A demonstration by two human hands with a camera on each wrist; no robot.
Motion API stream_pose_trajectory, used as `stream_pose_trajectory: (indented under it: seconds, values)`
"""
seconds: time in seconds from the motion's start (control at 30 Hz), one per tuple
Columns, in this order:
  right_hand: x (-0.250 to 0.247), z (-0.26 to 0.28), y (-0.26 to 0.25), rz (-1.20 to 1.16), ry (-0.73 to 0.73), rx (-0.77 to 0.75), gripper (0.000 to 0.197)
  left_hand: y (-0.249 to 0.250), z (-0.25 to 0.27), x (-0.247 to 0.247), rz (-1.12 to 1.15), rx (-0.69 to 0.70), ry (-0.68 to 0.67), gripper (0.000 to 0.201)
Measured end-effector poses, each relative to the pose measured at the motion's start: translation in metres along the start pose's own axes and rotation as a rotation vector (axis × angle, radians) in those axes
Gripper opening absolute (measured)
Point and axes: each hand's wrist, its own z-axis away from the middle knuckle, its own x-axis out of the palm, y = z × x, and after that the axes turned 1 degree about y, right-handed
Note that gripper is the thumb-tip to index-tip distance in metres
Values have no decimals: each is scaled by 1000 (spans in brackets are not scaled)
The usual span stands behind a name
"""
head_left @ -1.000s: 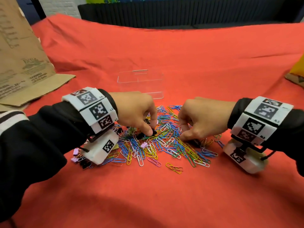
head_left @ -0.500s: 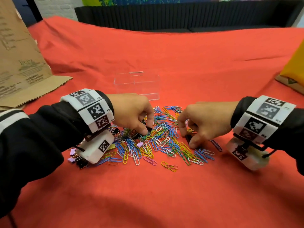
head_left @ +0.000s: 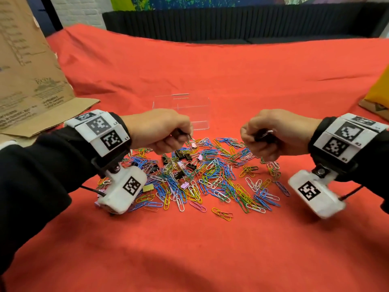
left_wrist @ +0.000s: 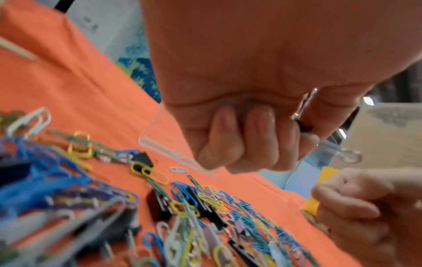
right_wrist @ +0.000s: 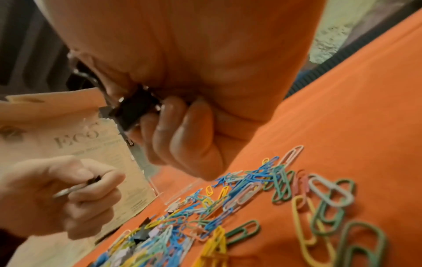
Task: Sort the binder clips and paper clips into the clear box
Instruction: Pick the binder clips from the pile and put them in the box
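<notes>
A heap of coloured paper clips [head_left: 202, 178] mixed with black and pastel binder clips [head_left: 185, 153] lies on the red cloth. The clear box [head_left: 185, 110] stands just behind the heap. My left hand [head_left: 168, 131] is raised over the heap's back left and grips a black binder clip [left_wrist: 303, 122] with its wire handle sticking out. My right hand [head_left: 261, 135] is raised over the heap's right side and grips another black binder clip [right_wrist: 134, 112] in curled fingers.
A brown paper bag [head_left: 27, 76] lies at the far left. A yellow object [head_left: 379, 89] sits at the right edge. A dark radiator-like panel [head_left: 231, 24] runs along the back. Red cloth [head_left: 189, 249] stretches bare toward me in front of the heap.
Both hands have lifted off the heap, each with a black binder clip pinched out of it. The view has shifted closer to the pile.
</notes>
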Motion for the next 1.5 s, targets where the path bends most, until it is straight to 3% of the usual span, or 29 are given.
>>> stream_pose_trajectory:
  seconds: [0.13,0.3,0.47,0.57,0.8,0.93,1.07,1.23,1.37,1.5]
  values:
    - [1,-5,1,-33,74,50,41,-4,-5,-5,166,-27,77,44]
    - [0,-6,2,225,115,-25,47,-11,-5,-6,182,10,70,37]
    - [-1,13,-3,687,-15,-101,28,-12,-2,-8,332,20,40,29]
    - [4,27,-7,792,-111,-142,20,-12,-2,-11,458,28,8,38]
    - [39,43,-12,1148,-160,-98,38,-13,-4,-7,351,60,-3,30]
    - [52,38,-5,1311,-122,-131,47,-11,-1,-3,165,69,36,46]
    - [54,35,-1,1323,-136,-163,34,-10,1,-6,268,51,74,42]
    - [43,37,-1,1179,-135,-153,18,-13,5,-12,335,30,65,36]
    - [22,39,-7,1022,-48,-200,18,-17,7,-13,209,89,83,37]
    - [13,41,-9,1083,1,-215,15,-20,6,-10,116,108,-21,42]
